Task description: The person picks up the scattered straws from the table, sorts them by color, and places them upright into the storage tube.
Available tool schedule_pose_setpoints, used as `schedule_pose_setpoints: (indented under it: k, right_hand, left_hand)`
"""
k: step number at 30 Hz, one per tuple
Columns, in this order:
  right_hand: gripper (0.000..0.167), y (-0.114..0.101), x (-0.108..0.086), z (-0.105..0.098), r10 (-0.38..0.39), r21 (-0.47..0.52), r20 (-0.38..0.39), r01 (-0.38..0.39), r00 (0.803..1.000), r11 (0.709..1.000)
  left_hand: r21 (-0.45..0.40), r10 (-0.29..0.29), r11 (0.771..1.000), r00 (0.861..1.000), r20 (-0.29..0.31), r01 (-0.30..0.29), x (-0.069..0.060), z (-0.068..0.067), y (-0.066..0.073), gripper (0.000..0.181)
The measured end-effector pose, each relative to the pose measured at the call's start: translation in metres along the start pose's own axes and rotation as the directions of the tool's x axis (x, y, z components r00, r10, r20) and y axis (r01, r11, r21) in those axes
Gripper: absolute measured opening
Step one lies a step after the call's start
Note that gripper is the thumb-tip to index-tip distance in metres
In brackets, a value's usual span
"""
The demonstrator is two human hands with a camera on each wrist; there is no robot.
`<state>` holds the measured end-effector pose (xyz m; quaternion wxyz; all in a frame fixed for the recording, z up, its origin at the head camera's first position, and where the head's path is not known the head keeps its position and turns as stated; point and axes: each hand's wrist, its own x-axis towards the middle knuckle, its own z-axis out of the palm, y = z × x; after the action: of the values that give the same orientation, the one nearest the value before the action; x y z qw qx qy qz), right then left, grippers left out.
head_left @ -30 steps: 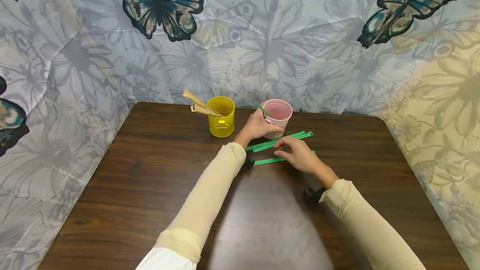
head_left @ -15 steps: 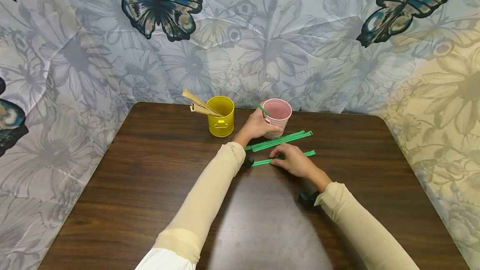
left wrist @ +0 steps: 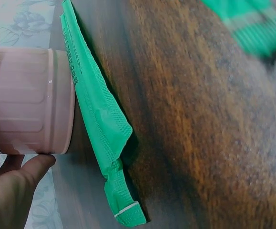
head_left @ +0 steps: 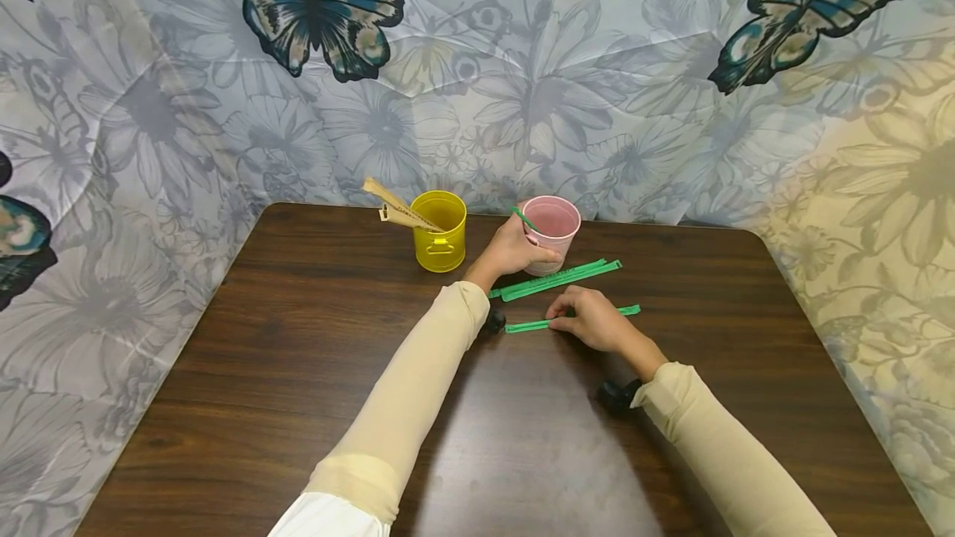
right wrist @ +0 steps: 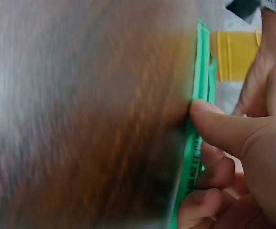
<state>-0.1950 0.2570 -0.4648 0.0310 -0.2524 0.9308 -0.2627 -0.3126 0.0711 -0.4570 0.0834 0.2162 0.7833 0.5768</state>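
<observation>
My left hand (head_left: 511, 253) grips the side of a small pink bucket (head_left: 558, 249); the left wrist view shows the thumb and fingers around the pink bucket (left wrist: 21, 100). A thin green strip (head_left: 525, 220) leans inside at its rim. My right hand (head_left: 593, 321) pinches a long, slim green printed packet (head_left: 526, 326) near its middle, low at the table. Up close in the right wrist view, thumb and fingers hold the green packet (right wrist: 202, 62); whether it touches the table cannot be told. Several similar green packets (head_left: 563, 278) lie together before the pink bucket.
A yellow bucket (head_left: 441, 251) stands left of the pink one, with several beige printed packets (head_left: 403, 210) leaning out leftward. Behind the dark wooden table (head_left: 298, 338) hangs a butterfly-patterned cloth (head_left: 537, 89).
My right hand came down onto the separate green packet and took it between thumb and fingers; the packet has since shifted slightly to the right. The left hand stays at the pink bucket.
</observation>
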Motion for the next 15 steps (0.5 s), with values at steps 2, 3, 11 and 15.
schedule_pose_setpoints:
  k: [2,3,11,15]
  right_hand:
    - [0.005,0.003,-0.002,-0.004,0.004,-0.008,0.001,-0.004,1.0,1.0]
    - [0.005,0.004,-0.004,-0.007,0.009,-0.012,0.005,-0.008,1.0,1.0]
    - [0.005,0.011,-0.011,-0.027,0.064,0.044,0.041,-0.066,0.997,0.997]
    - [0.008,0.014,-0.012,-0.042,0.106,0.111,0.019,-0.107,0.994,0.988]
  left_hand:
    - [-0.006,0.005,1.0,1.0,-0.001,-0.005,0.001,0.001,0.0,0.089]
    - [-0.007,0.005,1.0,1.0,-0.001,-0.005,0.001,0.001,-0.001,0.089]
    - [0.007,0.015,1.0,1.0,0.003,-0.015,0.001,0.001,-0.001,0.089]
    - [0.007,0.034,0.999,0.999,0.002,-0.034,0.001,0.001,0.0,0.089]
